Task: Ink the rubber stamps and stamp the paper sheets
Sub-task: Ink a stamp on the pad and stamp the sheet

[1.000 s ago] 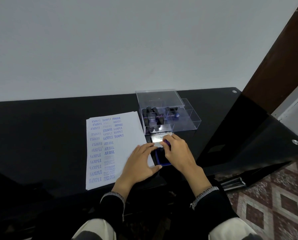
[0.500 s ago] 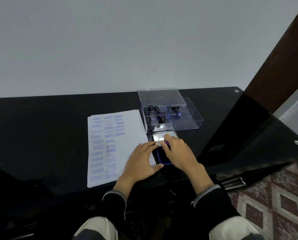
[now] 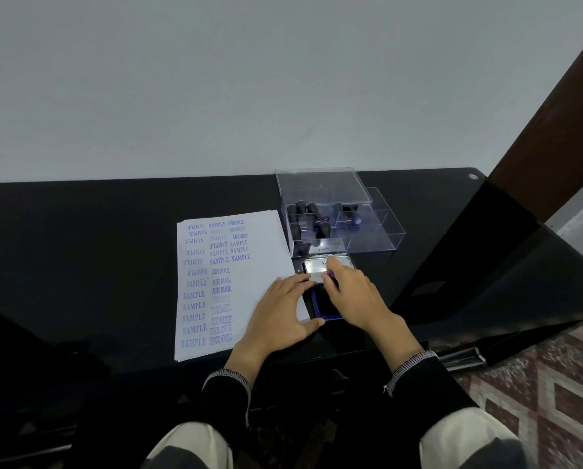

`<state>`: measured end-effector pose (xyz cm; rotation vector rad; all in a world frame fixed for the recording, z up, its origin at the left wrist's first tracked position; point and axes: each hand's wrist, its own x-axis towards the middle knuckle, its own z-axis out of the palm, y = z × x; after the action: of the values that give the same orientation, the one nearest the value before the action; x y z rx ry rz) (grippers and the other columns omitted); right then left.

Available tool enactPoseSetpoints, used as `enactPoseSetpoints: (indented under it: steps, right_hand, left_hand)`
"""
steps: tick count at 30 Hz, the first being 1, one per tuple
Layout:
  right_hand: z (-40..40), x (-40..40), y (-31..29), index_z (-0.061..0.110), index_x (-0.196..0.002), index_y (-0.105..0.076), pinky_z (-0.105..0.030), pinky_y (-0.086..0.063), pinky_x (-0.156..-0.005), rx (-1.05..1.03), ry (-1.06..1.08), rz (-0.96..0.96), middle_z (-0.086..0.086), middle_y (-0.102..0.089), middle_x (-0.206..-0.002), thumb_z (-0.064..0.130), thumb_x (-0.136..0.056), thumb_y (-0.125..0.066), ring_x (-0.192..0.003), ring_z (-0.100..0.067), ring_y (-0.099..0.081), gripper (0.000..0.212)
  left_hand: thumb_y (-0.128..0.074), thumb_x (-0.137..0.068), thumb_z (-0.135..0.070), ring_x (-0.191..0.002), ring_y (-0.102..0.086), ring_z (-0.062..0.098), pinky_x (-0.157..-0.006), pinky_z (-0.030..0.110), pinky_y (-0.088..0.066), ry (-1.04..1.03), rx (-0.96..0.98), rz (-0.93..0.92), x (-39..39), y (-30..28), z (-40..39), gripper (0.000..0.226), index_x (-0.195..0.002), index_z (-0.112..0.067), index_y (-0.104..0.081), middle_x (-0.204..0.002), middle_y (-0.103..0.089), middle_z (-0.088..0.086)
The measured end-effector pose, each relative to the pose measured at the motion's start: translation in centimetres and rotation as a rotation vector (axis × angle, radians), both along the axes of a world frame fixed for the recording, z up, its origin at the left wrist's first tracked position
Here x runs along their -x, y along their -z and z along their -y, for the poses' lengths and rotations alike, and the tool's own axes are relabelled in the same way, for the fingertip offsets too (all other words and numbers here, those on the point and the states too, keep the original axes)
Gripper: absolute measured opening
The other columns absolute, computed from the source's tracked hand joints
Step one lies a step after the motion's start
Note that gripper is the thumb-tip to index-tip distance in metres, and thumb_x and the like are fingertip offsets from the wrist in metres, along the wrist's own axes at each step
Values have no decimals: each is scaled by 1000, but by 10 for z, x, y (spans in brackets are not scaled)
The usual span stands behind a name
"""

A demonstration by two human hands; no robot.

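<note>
On glossy black tabletop [image 3: 80,248], left hand [image 3: 276,313] is lying flat steadying blue ink pad [image 3: 325,308] while right hand [image 3: 357,299] is pinching a small purple-tipped rubber stamp [image 3: 331,275], inking it, next needing a lift across to the blue-stamped white paper sheet [image 3: 259,252].

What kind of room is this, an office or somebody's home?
Probably a home or a small office, though I can't be sure. A glossy black desk stands against a plain wall, a patterned floor shows at the right, and the stamped paper sheets suggest desk work.

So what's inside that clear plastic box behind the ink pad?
The clear box holds several dark-handled rubber stamps across its compartments. Their stamp faces mostly can't be read; glare hides part of the front.
</note>
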<state>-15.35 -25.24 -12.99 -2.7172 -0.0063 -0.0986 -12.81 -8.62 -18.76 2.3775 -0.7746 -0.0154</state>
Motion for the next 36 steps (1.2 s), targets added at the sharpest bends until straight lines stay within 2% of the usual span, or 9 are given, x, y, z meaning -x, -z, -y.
enactPoseSetpoints:
  steps: [6,12,15,17,21,24,29,32,36]
  right_hand:
    - [-2,11,9,23,-88,-33,-34,-44,-57,50,17,41,5,-51,-79,33,-101,-35,-66,-18,-52,17]
    - [-2,4,3,22,-87,-33,-32,-33,-54,64,29,17,8,-48,-72,31,-101,-37,-63,-18,-48,17]
    - [-2,6,0,21,-87,-34,-34,-37,-57,46,40,-10,7,-50,-72,37,-100,-34,-65,-20,-49,21]
    - [-1,8,-1,22,-86,-34,-37,-41,-61,25,50,-28,5,-53,-73,44,-101,-27,-66,-21,-52,27]
    - [-2,10,-4,23,-93,-34,-37,-41,-63,10,66,-47,4,-56,-75,42,-102,-21,-67,-21,-55,24]
    - [-4,9,-4,22,-94,-34,-38,-42,-63,30,75,-46,2,-57,-78,40,-102,-23,-67,-21,-56,23]
    - [-6,5,-3,22,-91,-36,-41,-47,-67,6,90,-43,0,-58,-81,39,-102,-23,-70,-23,-58,23]
    - [-6,5,-2,23,-90,-36,-40,-47,-65,-10,89,-29,1,-58,-79,38,-102,-23,-69,-22,-57,23]
    - [-6,14,3,24,-88,-33,-39,-47,-62,-19,84,8,3,-56,-74,38,-102,-23,-64,-19,-56,23]
  left_hand:
    - [-63,-80,-58,-140,-23,1,-112,14,6,-2,4,-2,1,0,0,73,-144,-35,-37,-152,-29,-19]
    - [-71,-80,-50,-140,-25,6,-112,18,-2,50,49,-186,-7,-10,1,74,-144,-29,-40,-151,-30,-15]
    - [-71,-81,-47,-139,-24,5,-108,16,-11,55,73,-237,-7,-17,0,73,-144,-26,-39,-150,-31,-15]
    - [-68,-83,-50,-142,-19,5,-113,18,-6,42,42,-183,-7,-19,-3,70,-143,-26,-41,-151,-32,-15]
    - [-56,-85,-62,-146,-6,4,-120,29,6,17,-60,-81,-6,-14,-12,70,-143,-26,-42,-154,-30,-13]
    - [-44,-84,-73,-147,4,3,-120,32,10,7,-144,-51,-1,-10,-13,79,-148,-28,-33,-158,-19,-14]
    - [-19,-76,-87,-145,20,8,-119,39,15,14,-359,26,3,-6,-11,98,-154,-29,-5,-161,7,-13]
    - [-18,-75,-90,-145,23,11,-118,42,14,30,-427,45,3,-6,-10,101,-153,-30,4,-160,13,-11]
    - [-18,-74,-91,-146,22,12,-119,43,14,25,-436,57,3,-6,-10,101,-153,-32,4,-161,13,-10]
